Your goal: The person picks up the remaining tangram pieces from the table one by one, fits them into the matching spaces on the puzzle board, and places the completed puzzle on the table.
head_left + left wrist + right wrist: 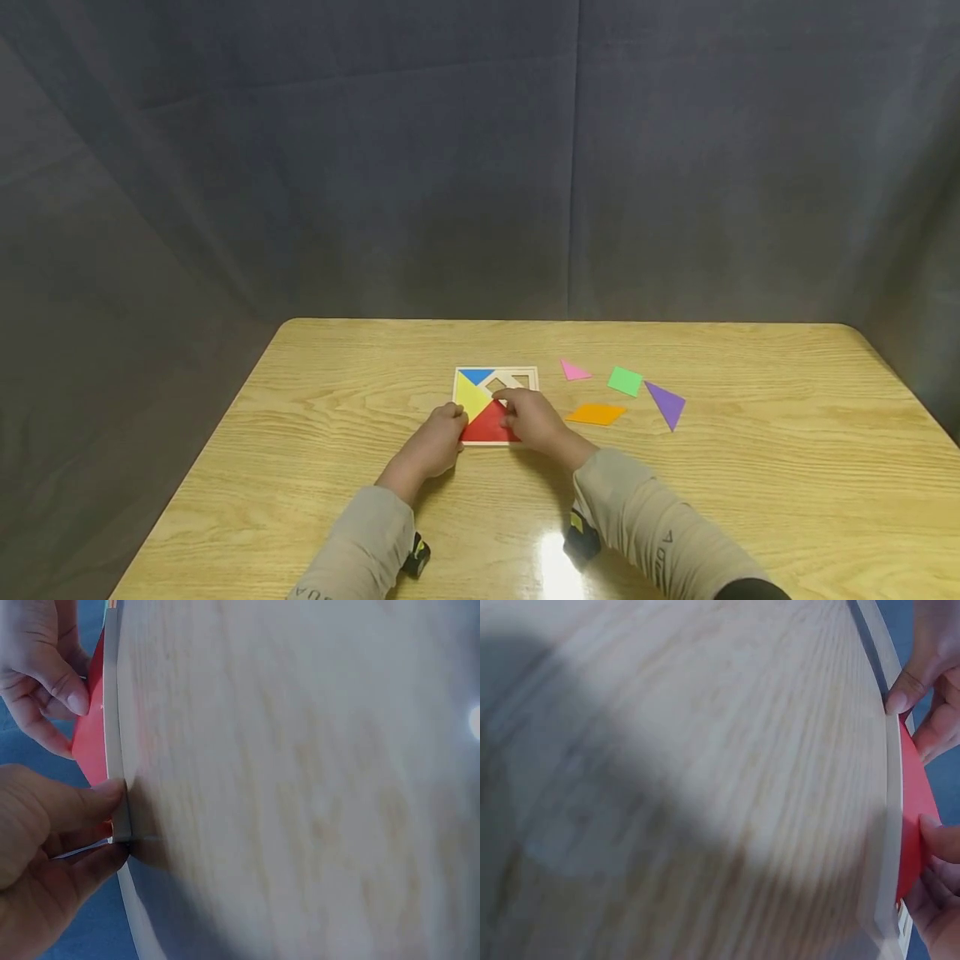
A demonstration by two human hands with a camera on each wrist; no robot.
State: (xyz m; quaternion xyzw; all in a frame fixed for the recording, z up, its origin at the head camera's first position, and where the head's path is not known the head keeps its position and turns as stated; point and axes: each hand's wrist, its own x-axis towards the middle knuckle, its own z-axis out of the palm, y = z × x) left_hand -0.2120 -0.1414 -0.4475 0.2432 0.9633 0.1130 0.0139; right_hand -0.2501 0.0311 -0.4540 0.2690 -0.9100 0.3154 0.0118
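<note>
A square wooden tangram tray (533, 372) lies on the table with blue (476, 376), yellow (471, 396) and red (487, 427) triangles in it. My left hand (438, 437) pinches the tray's near left corner, thumb on the rim (112, 814) and fingers below. Across the tray, my right hand (534, 421) rests on the red triangle. Its thumb touches the red face (911, 847), while the index finger reaches the triangle's tip. Bare recesses show at the tray's far right, partly behind the right hand.
Right of the tray lie a pink triangle (575, 371), a green square (625, 381), an orange parallelogram (596, 414) and a purple triangle (667, 404). The wooden table (787, 433) ends at a dark curtain (450, 167). Dark wrist devices (582, 537) hang under both sleeves.
</note>
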